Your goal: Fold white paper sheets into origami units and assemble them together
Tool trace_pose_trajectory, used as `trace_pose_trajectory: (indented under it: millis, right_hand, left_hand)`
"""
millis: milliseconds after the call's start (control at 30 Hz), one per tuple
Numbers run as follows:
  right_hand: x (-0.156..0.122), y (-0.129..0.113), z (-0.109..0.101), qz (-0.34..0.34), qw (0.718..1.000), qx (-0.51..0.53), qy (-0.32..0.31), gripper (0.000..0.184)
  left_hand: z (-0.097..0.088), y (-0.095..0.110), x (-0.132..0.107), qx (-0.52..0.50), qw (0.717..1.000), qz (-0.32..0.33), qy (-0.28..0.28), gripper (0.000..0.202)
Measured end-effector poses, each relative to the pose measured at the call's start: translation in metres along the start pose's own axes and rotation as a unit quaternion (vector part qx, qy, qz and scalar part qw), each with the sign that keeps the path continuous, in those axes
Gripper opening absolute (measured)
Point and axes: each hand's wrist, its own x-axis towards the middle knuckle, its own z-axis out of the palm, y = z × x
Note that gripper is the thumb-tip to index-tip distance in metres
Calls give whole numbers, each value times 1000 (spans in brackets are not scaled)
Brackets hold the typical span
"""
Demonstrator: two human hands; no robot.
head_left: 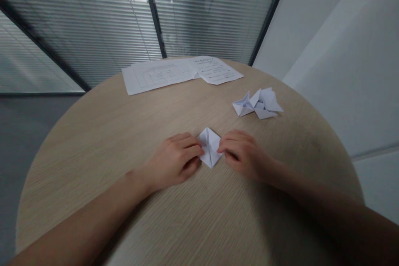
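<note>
A small white folded paper (210,146) lies near the middle of the table, its corners pointing away from me and toward me, with a crease line running down its centre. My left hand (179,158) pinches its left corner, fingers curled together. On the opposite side, my right hand (245,153) has thumb and forefinger closed on the right corner. The paper looks flat, close to the tabletop. Parts of both side corners are hidden under my fingertips.
Several folded paper pieces (263,103) sit in a cluster beyond my right hand. Printed sheets (162,75) lie at the far edge of the round wooden table (93,141). Behind stand a glass partition with blinds (205,12) and a white wall (343,62) on the right.
</note>
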Motion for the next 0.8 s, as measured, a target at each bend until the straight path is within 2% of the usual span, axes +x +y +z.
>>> trace_pose_trajectory:
  millis: [100,167,200,267,333,433,500,567,600,700,800]
  right_hand:
    - [2,-1,-1,39,998,40,-6,17]
    - [3,-3,0,90,995,36,3,10]
    - [4,-3,1,116,993,26,12,12]
    - [5,-3,5,153,988,10,26,34]
    - [6,-3,7,168,985,12,26,47]
    - [7,-2,7,161,986,24,27,38]
    - [7,-2,7,144,989,18,36,23]
    - [6,-2,6,107,994,3,34,10]
    - [5,-2,6,84,996,-6,30,9]
    - [1,-2,6,31,999,-29,15,17]
    - [0,-6,5,24,999,-29,-1,15]
  left_hand:
    - [1,0,1,-35,999,-16,1,24]
    - [5,-2,0,-27,999,-31,14,24]
    - [7,-2,-1,-18,999,-45,23,20]
    - [11,-4,-1,-4,996,-87,37,18]
    - [13,-6,-1,3,990,-134,50,38]
    - [13,-6,0,-1,984,-172,52,54]
    - [11,-5,0,-2,986,-160,48,43]
    - [9,-3,0,-1,992,-122,37,22]
    - [8,-2,0,1,994,-103,31,15]
    - [4,1,0,7,998,-62,2,19]
    - [1,3,1,11,998,-54,-26,19]
